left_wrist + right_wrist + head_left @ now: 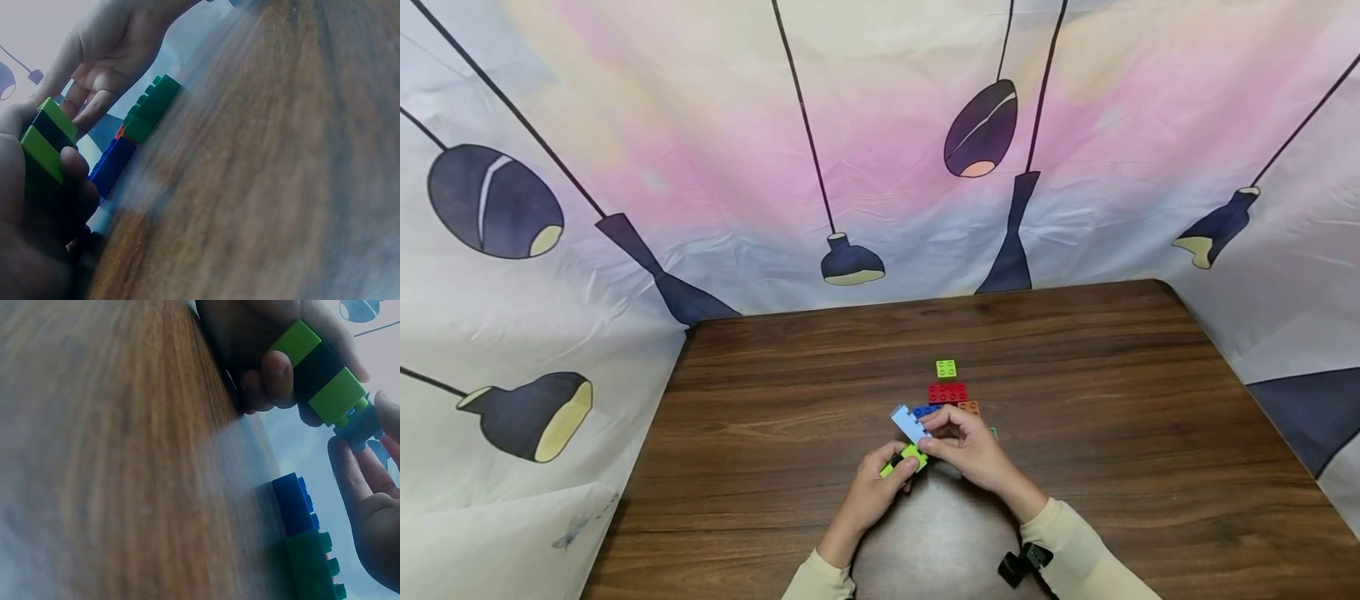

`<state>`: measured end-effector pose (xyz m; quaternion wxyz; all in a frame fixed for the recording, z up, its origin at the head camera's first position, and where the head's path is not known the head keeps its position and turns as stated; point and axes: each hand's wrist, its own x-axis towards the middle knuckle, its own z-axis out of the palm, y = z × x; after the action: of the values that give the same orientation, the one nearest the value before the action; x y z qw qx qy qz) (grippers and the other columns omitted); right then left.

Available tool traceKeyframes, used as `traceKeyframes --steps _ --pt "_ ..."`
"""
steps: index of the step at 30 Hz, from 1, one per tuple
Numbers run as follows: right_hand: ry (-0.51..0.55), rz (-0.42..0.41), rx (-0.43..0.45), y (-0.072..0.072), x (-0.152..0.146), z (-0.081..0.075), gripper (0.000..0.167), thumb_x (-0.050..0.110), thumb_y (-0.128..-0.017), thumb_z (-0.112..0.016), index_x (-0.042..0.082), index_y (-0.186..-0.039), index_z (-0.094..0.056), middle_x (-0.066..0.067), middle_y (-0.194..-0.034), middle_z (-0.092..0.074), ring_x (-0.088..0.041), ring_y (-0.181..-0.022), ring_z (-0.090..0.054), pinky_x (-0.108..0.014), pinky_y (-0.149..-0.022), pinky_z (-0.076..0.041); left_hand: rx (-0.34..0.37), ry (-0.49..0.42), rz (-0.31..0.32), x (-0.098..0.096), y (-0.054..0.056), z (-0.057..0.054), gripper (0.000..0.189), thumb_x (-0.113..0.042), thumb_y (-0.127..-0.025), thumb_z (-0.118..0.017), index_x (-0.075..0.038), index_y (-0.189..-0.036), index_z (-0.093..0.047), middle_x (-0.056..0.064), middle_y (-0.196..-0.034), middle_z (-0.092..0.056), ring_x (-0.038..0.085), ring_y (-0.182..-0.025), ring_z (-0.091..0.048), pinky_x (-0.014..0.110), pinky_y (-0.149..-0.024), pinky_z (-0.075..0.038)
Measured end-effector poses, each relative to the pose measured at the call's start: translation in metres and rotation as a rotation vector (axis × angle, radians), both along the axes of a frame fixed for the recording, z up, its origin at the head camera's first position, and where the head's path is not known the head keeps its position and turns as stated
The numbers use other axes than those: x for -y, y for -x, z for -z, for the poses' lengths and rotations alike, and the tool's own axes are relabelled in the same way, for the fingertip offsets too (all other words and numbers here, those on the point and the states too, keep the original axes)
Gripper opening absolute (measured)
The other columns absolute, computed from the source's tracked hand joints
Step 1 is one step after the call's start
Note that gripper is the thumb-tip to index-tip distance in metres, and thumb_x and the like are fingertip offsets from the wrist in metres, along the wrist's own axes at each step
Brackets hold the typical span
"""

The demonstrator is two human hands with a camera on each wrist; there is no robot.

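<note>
My left hand (868,492) grips a short stack of toy building bricks (913,456), lime green at both ends with a black brick (317,370) between. The thumb lies along the near side and the fingers wrap around the far side. My right hand (973,450) pinches a long light blue brick (907,422) between thumb and fingers. In the right wrist view the light blue brick (360,425) sits right at the studs of the stack's end lime brick (337,395). Both hands are close together above the table's near middle.
Beyond the hands on the brown wooden table (760,400) lie a lime green brick (946,368), a red brick (947,392), a blue brick (112,165), an orange brick (972,407) and a green brick (150,109). A patterned cloth (895,192) hangs behind the table.
</note>
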<state>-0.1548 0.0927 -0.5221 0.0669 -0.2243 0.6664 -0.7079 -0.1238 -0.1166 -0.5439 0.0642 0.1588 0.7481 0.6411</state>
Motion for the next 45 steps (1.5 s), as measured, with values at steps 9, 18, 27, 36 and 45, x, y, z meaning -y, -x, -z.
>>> traceKeyframes --steps 9,18,27,36,45 --pt "-0.048 0.04 0.009 0.002 0.0 0.0 0.014 0.001 -0.1 -0.071 -0.007 -0.11 -0.066 -0.025 -0.119 -0.067 -0.011 -0.094 -0.068 -0.025 -0.078 -0.057 0.059 0.025 -0.019 -0.0007 0.0 -0.0025 0.018 -0.016 -0.104 -0.066 0.001 -0.103 -0.07 0.005 -0.073 -0.063 0.007 -0.066 -0.058 0.02 -0.063 -0.047" --pt "-0.033 0.023 0.109 0.0026 -0.001 -0.0008 0.022 0.006 -0.103 -0.068 -0.01 -0.117 -0.062 -0.02 -0.115 -0.068 -0.01 -0.095 -0.069 -0.028 -0.077 -0.059 0.021 -0.006 -0.022 -0.0009 -0.0008 -0.0012 0.018 -0.013 -0.103 -0.066 0.004 -0.102 -0.07 0.008 -0.073 -0.063 0.005 -0.066 -0.058 0.02 -0.062 -0.049" --pt "-0.01 0.015 0.136 0.0043 -0.0018 0.0003 0.021 0.006 -0.104 -0.066 -0.009 -0.118 -0.062 -0.015 -0.116 -0.067 -0.011 -0.096 -0.068 -0.028 -0.077 -0.059 0.022 -0.017 -0.005 -0.0006 -0.0009 -0.0016 0.018 -0.013 -0.104 -0.064 0.004 -0.107 -0.07 0.006 -0.078 -0.063 0.007 -0.068 -0.059 0.022 -0.065 -0.051" --pt "-0.029 0.023 -0.013 0.0005 0.0 0.001 0.013 -0.001 -0.1 -0.069 -0.008 -0.11 -0.065 -0.026 -0.12 -0.068 -0.01 -0.095 -0.069 -0.024 -0.079 -0.058 0.045 0.008 -0.014 -0.0009 -0.0004 -0.0009 0.019 -0.014 -0.104 -0.065 0.004 -0.104 -0.07 -0.001 -0.075 -0.061 0.006 -0.066 -0.057 0.02 -0.063 -0.049" --pt "-0.02 0.051 -0.009 -0.0038 0.0038 -0.0022 0.012 -0.001 -0.099 -0.071 -0.007 -0.107 -0.064 -0.03 -0.124 -0.064 -0.01 -0.101 -0.069 -0.026 -0.082 -0.059 0.051 0.006 -0.006 0.0007 0.0004 -0.0022 0.018 -0.013 -0.105 -0.064 0.003 -0.102 -0.07 0.003 -0.076 -0.061 0.006 -0.067 -0.057 0.02 -0.063 -0.048"
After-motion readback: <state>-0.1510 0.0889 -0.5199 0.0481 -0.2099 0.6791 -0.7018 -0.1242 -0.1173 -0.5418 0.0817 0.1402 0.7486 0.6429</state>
